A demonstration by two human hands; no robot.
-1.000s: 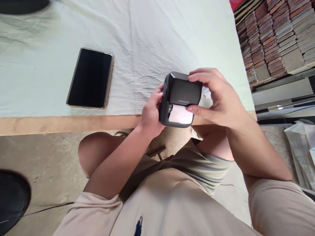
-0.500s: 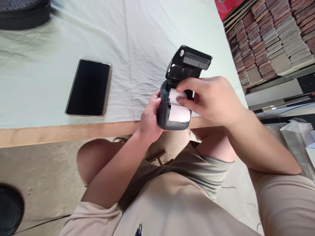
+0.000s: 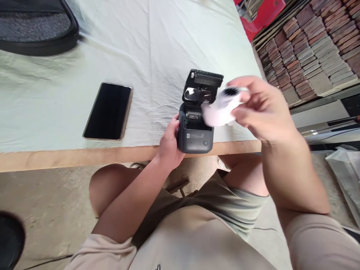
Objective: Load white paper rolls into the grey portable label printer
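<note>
Head view. Desk (image 3: 70, 153) with bare wooden front edge, covered by a creased pale cloth (image 3: 157, 41). Dark phone (image 3: 108, 111) lies face up on the cloth, left of the hands, well apart from them. Black rounded case (image 3: 36, 28) at far left corner, partly cut by the frame. Past the desk's right end: stacked bricks (image 3: 315, 41) and a red crate (image 3: 264, 15). Crumpled plastic sheet (image 3: 344, 165) on the floor at right. Nothing lies between camera and printer; the right forearm crosses the lower right.

Small dark printer (image 3: 194, 133) stands at the desk's near edge, lid (image 3: 203, 85) swung up, compartment open. Left hand (image 3: 168, 144) wrapped around the printer's left side, steadying it. Right hand (image 3: 260, 108) closed around a white paper roll (image 3: 223, 107), held in the air just right of the open lid; roll and fingers motion-blurred.

Versus half a second back: roll was seated in the compartment with the right fingers on it; now it is out and lifted clear. One second back the lid was shut.
</note>
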